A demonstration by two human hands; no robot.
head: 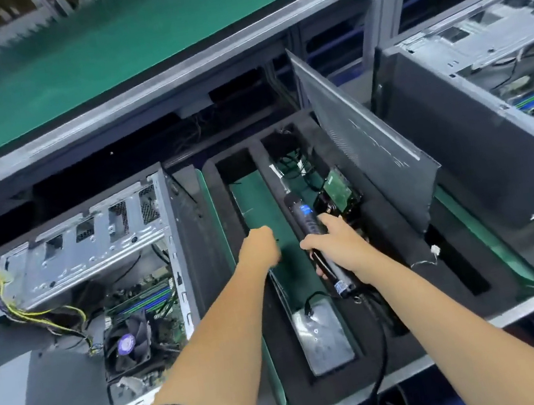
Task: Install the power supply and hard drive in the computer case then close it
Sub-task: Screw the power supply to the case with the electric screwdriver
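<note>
Head: hard drive in foam tray

Your head camera caught the scene under even, cool overhead light, bright on both bare forearms and dimmer in the black foam tray's slots. Glare whitened the flat silver metal plate low in the tray and the grey steel frame of the open computer case. The green-matted upper shelf at the top was smeared by motion blur, its far edge jagged. Wide-angle distortion bent the grey aluminium bench rail and the straight edges near the corners. Your sleeve was soft, out of focus.
</note>
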